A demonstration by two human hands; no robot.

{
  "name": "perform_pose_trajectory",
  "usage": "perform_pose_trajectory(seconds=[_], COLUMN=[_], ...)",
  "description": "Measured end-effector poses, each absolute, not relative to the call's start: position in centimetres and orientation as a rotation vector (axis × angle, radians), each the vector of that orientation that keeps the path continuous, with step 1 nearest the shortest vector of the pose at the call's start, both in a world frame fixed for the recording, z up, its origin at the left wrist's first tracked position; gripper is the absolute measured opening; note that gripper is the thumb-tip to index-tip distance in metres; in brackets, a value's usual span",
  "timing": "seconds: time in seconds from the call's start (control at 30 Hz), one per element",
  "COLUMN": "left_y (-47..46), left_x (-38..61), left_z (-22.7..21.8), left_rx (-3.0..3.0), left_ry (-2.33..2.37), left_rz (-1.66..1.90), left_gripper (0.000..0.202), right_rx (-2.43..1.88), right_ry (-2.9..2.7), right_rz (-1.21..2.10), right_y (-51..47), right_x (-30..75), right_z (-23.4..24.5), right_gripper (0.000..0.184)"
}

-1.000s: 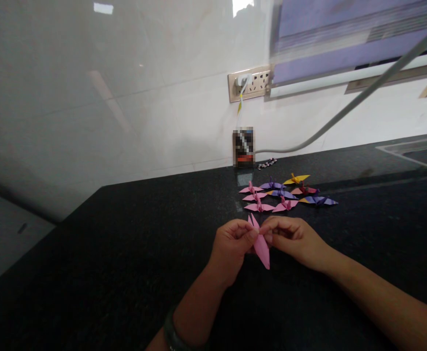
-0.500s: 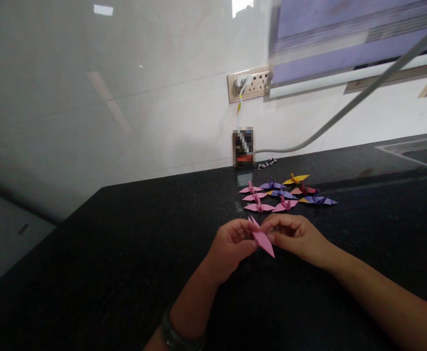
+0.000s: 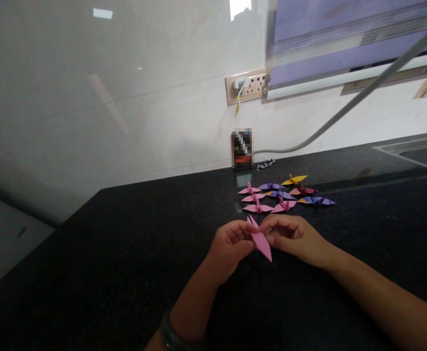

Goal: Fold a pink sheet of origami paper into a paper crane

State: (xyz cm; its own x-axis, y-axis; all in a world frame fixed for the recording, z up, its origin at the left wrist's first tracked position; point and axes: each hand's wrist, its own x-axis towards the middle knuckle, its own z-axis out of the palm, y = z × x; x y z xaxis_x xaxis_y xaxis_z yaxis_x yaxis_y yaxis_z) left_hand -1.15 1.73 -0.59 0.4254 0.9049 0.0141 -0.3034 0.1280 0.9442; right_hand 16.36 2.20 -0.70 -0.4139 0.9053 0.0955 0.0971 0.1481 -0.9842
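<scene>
A piece of folded pink origami paper (image 3: 261,243) is held between both hands, its long point slanting down towards me and two narrow points showing at the far end. My left hand (image 3: 232,248) pinches its left side with thumb and fingers. From the other side, my right hand (image 3: 290,236) grips the right edge, thumb below the forefinger. Just beyond the hands lie several finished paper cranes: pink ones such as the near crane (image 3: 257,208), purple ones such as the right-hand crane (image 3: 317,201), a yellow crane (image 3: 294,180) and a red crane (image 3: 303,191).
The black countertop (image 3: 132,243) meets a white tiled wall (image 3: 162,107). A pixelated box-like object (image 3: 242,148) stands against the wall beside a small beaded strand (image 3: 266,165). A grey hose (image 3: 330,124) runs to the right, towards a sink edge (image 3: 392,152). A wall socket (image 3: 248,87) holds a plug.
The pink paper has turned slightly, its near point shifting a little left and down. Both hands keep their hold, and the view has shifted slightly.
</scene>
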Motion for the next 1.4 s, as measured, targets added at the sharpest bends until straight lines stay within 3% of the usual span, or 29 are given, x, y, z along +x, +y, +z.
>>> perform_pose_trajectory(seconds=[1.07, 1.4], left_y=[1.72, 1.66], left_x=[-1.04, -1.25], left_z=[-0.60, -0.71], left_rx=[1.116, 1.119], left_ry=[0.668, 0.699], left_rz=[0.987, 0.985], left_gripper=[0.026, 0.018], right_rx=[-0.961, -0.940], right_ry=[-1.732, -1.748], right_rz=[1.350, 1.386], right_y=[2.50, 2.35], right_x=[16.61, 16.70], right_z=[-1.09, -0.86], right_gripper=[0.023, 0.023])
